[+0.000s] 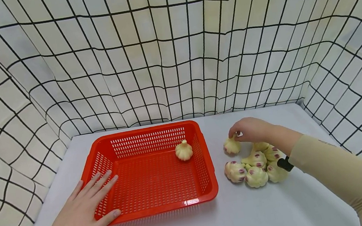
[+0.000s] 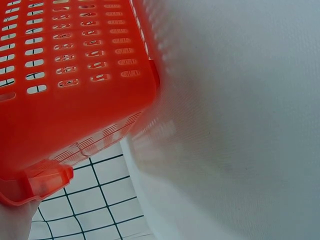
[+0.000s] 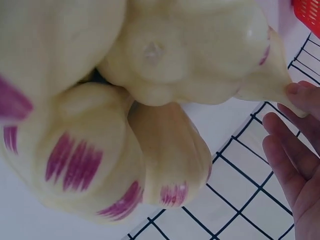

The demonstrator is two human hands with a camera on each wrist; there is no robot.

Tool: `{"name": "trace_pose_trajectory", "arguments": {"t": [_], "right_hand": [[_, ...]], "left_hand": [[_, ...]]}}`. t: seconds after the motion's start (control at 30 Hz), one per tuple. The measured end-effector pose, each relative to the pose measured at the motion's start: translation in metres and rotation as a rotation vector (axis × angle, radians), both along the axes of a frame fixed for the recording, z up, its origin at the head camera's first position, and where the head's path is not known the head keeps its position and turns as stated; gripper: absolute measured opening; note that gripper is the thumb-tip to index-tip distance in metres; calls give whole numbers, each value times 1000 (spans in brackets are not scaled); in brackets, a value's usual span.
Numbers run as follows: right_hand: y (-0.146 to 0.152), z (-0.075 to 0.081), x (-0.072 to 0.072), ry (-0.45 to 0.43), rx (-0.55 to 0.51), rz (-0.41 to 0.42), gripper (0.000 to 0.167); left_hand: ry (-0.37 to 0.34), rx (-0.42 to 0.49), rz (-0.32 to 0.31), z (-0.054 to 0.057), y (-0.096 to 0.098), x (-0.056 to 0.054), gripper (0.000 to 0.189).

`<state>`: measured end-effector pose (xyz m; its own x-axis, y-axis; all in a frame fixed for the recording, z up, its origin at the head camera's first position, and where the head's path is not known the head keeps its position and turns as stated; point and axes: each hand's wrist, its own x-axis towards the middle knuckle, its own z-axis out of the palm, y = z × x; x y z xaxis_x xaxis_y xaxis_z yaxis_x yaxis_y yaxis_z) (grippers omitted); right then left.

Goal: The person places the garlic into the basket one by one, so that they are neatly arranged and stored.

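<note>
A red plastic basket [image 1: 149,186] stands on the table, with one pale garlic bulb [image 1: 184,151] inside near its right wall. My left hand [image 1: 81,214] lies with spread, straight fingers over the basket's left rim; the left wrist view shows the slotted outer wall [image 2: 75,110]. To the right of the basket, my right hand [image 1: 253,130] pinches another garlic bulb [image 1: 231,147] by its stem. Beside and below it lies a group of garlic bulbs [image 1: 255,160] with purple streaks, partly hidden by the right wrist. Close up, the right wrist view shows streaked bulbs [image 3: 75,155].
A white cloth covers the table [image 1: 249,214]. Black netting [image 1: 174,64] over white sheeting encloses the back and both sides. A strip of table [image 1: 213,139] separates the basket from the garlic group.
</note>
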<state>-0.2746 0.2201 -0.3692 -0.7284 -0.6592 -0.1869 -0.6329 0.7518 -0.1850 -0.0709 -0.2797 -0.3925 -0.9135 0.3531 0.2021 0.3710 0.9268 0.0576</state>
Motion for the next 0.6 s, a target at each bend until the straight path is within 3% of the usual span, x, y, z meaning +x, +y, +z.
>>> {"name": "trace_pose_trajectory", "arguments": {"t": [0.27, 0.6], "right_hand": [[2, 12, 0, 48, -34, 26, 16], [-1, 39, 3, 49, -104, -52, 20]], "left_hand": [[-10, -2, 7, 1, -1, -1, 87], [-20, -4, 1, 0, -1, -1, 87]]}}
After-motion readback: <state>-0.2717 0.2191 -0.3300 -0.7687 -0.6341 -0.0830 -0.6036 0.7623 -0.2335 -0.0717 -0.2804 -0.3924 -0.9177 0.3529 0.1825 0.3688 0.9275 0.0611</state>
